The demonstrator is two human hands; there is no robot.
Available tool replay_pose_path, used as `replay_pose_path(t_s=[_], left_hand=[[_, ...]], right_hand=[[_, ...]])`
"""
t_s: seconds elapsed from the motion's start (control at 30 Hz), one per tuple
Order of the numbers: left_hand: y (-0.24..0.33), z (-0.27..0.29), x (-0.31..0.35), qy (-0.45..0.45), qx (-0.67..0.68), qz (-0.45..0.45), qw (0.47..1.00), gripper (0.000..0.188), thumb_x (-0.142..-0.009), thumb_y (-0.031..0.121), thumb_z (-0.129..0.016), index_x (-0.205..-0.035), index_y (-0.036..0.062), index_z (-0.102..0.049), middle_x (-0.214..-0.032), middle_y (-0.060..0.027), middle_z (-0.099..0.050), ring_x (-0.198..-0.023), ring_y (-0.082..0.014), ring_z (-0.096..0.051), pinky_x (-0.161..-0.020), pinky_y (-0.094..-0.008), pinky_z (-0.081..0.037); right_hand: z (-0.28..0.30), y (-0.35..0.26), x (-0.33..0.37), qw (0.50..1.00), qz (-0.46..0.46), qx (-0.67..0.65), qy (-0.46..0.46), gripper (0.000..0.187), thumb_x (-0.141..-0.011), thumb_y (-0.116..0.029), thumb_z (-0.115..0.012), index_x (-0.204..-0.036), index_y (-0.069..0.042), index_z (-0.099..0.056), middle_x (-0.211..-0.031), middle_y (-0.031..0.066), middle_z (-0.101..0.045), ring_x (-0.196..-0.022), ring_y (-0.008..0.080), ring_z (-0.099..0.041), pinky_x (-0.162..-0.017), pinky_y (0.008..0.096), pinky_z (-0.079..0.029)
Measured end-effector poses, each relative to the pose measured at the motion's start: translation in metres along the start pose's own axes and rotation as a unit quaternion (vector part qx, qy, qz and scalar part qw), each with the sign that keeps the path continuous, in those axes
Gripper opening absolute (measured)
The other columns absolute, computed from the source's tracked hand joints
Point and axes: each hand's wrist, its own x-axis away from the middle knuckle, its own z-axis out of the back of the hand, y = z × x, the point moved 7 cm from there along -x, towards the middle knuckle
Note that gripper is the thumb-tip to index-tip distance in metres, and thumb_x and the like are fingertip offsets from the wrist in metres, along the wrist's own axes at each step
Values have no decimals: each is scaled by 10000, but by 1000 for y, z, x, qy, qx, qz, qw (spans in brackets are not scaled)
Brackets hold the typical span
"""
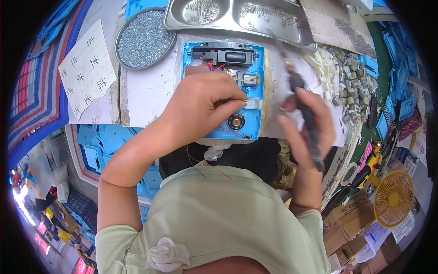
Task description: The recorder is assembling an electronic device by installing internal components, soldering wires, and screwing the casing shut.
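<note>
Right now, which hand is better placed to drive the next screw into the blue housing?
Probably the right hand: it grips the dark screwdriver, blurred, beside the blue housing. The left hand rests on the housing, fingertips pinched together over its middle.

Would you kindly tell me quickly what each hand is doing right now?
Left hand: fingers pinched closed over the blue housing; what it pinches cannot be told.
Right hand: closed around a dark screwdriver.

Head camera looks steeply down, close over workbench (146,98).
</note>
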Motion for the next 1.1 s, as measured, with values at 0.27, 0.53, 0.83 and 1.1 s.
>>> replay_pose_path(t_s=[0.27, 0.53, 0.83, 1.1], left_hand=[[-7, 5, -2, 0, 22, 101, 995, 72, -869, 18, -758, -902, -20, -707, -721, -24, -627, -642, -72, -550, -582, -248, -449], [-13, 3, -1, -6, 85, 163, 983, 75, -886, 26, -742, -915, -18, -688, -713, 9, -614, -641, -52, -529, -573, -235, -428], [-3, 2, 4, -1, -4, 3, 1000, 85, -874, -39, -706, -945, -8, -670, -915, -68, -619, -760, -163, -598, -656, -270, -478], [12, -5, 12, -53, -137, -86, 985, 253, -757, -50, -760, -960, 43, -639, -1077, -105, -589, -904, -294, -648, -751, -370, -545]], right_hand=[[-50, 1, -28, 999, 23, -38, -2, 583, -762, 110, -734, -1305, -77, -637, -955, 96, -671, -837, 226, -679, -750, 321, -542], [-47, -5, -27, 999, 51, 9, 14, 603, -745, 132, -742, -1305, -67, -639, -935, 101, -656, -823, 216, -668, -736, 309, -536], [-18, -14, -14, 996, 40, 82, 9, 456, -741, 54, -781, -1184, -15, -695, -1034, 153, -688, -892, 271, -672, -801, 352, -546], [39, -16, 2, 990, -18, -108, -93, 268, -759, -70, -733, -990, 63, -705, -807, 144, -676, -726, 225, -620, -660, 341, -492]])
